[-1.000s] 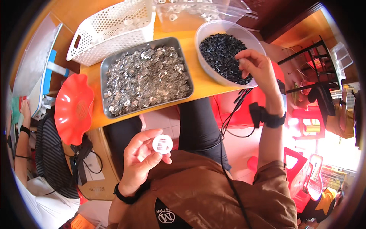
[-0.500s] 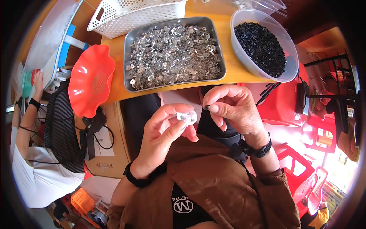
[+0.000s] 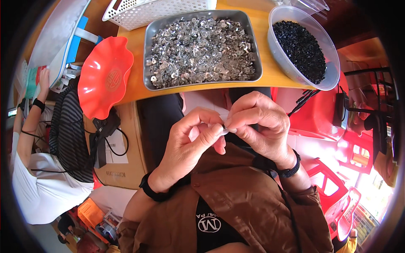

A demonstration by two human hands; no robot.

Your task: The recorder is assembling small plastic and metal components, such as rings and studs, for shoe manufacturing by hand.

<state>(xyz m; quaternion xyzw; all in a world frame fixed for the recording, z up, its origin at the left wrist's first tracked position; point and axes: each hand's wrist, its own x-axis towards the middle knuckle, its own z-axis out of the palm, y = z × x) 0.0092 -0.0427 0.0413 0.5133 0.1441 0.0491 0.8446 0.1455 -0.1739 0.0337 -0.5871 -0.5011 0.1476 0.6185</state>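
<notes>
Your left hand [image 3: 187, 143] and right hand [image 3: 265, 126] both pinch a piece [image 3: 224, 132]; tray [image 3: 147, 52] full of silvery bits [image 3: 204, 52], tub [image 3: 333, 71] right of it holding black bits [image 3: 300, 51]!

A: A whitish gleam on the small piece [image 3: 225, 132], and it's plain brown right across the shirt [image 3: 249, 189]!

B: Silver and grey sparkling off those shiny bits [image 3: 202, 50], framed by a grey tray [image 3: 259, 67], all on an orange-yellow tabletop [image 3: 138, 42]!

A: Deep black now, the chips [image 3: 299, 50], inside a milky, see-through bowl [image 3: 334, 67]!

B: Bright red, the dish [image 3: 101, 71]! White basket [image 3: 160, 13], dotted with holes!

A: And stripes, grey on black, down that fabric [image 3: 67, 122]!
</notes>
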